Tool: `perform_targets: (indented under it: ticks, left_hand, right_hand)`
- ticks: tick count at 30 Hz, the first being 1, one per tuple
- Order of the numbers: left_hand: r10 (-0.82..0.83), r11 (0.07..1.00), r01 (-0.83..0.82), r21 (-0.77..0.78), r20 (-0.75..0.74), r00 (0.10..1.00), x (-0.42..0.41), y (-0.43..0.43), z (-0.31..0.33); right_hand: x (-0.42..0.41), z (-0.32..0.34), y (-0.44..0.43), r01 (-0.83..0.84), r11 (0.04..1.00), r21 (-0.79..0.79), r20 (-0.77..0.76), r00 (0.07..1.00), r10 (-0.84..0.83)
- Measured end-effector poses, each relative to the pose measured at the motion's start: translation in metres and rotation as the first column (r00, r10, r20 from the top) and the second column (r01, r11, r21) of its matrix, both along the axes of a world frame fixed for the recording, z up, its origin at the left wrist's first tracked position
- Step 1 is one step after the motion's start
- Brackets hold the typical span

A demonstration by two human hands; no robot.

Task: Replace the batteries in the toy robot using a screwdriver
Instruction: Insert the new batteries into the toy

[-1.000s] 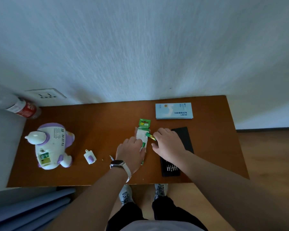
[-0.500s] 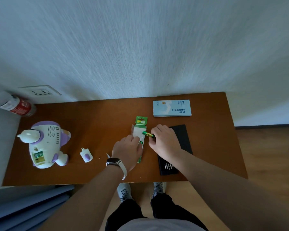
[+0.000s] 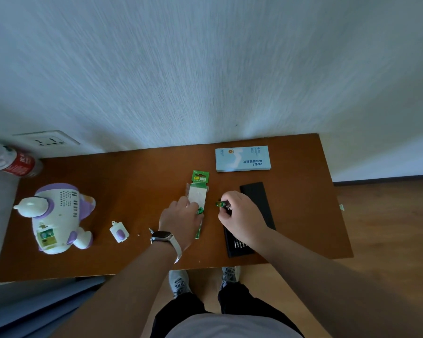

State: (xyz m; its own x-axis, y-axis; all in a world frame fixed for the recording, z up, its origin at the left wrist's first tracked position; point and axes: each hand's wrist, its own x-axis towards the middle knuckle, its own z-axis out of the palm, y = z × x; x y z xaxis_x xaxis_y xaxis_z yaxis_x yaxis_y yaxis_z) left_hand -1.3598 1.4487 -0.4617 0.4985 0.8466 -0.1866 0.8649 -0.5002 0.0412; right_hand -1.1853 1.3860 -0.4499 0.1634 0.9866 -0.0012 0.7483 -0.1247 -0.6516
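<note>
Pale streaked wall behind, and against it a brown tabletop (image 3: 132, 181), with wooden floor (image 3: 388, 228) off to the right. At the left end, a white and purple toy robot (image 3: 56, 211) lying with its open battery bay (image 3: 45, 236) facing up, two round shapes visible inside. Just right of the robot and apart from it, the small bay cover (image 3: 119, 231), white with a purple patch. Near the middle, a green and white battery pack (image 3: 198, 191) lying flat. On the pack's near half, the left hand (image 3: 181, 220), a watch (image 3: 163, 236) at its wrist, fingertips bent down and pressing the card to the tabletop; hard to tell whether the thumb grips the edge. Just right of the pack and clear of it, the right hand (image 3: 239, 215), fingers curled, pinching a green battery (image 3: 220, 204) by one end, the free end pointing left toward the pack. Beneath that hand and wrist, a long black screwdriver case (image 3: 257, 198), bits showing at its near end. Beyond the case, close to the wall, a pale blue box (image 3: 242, 158). By the far left corner, a bottle (image 3: 12, 162) with a red label, below a wall socket (image 3: 48, 141).
</note>
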Motion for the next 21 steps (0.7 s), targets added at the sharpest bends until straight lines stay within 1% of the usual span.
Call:
perform_targets:
  ticks: [3, 6, 9, 12, 14, 16, 18, 21]
  left_hand:
    - [-0.009, 1.000, 0.008, 0.023, 0.032, 0.999, 0.000, 0.001, 0.002]
    - [-0.010, 0.997, -0.002, 0.081, 0.153, 0.988, -0.002, -0.001, 0.001]
    - [-0.021, 0.988, -0.024, 0.154, 0.286, 0.958, -0.004, -0.005, 0.003]
    - [-0.014, 0.982, -0.056, 0.182, 0.362, 0.932, -0.007, -0.006, 0.010]
    - [-0.013, 0.987, -0.059, 0.151, 0.437, 0.899, -0.009, -0.007, 0.020]
    - [0.037, 0.991, -0.096, 0.088, 0.516, 0.856, -0.012, -0.009, 0.032]
    - [0.155, 0.985, -0.174, -0.019, 0.562, 0.812, -0.017, -0.012, 0.042]
    - [0.320, 0.947, -0.259, -0.188, 0.576, 0.752, -0.029, -0.014, 0.055]
  right_hand:
    - [-0.001, 0.004, -0.002, 0.000, 0.999, -0.033, -0.040, 0.999, -0.002]
    - [-0.001, 0.010, -0.003, 0.015, 0.997, -0.071, -0.072, 0.997, -0.020]
    - [-0.003, 0.019, -0.003, 0.029, 0.996, -0.082, -0.113, 0.993, -0.039]
    - [-0.005, 0.026, -0.002, 0.019, 0.996, -0.088, -0.145, 0.989, -0.032]
    - [-0.007, 0.031, -0.001, 0.017, 0.996, -0.087, -0.159, 0.987, -0.031]
    - [-0.010, 0.036, 0.001, 0.009, 0.994, -0.107, -0.178, 0.984, -0.028]
    - [-0.014, 0.042, 0.004, -0.005, 0.991, -0.130, -0.190, 0.982, -0.020]
    - [-0.025, 0.053, 0.009, -0.038, 0.989, -0.142, -0.213, 0.977, 0.007]
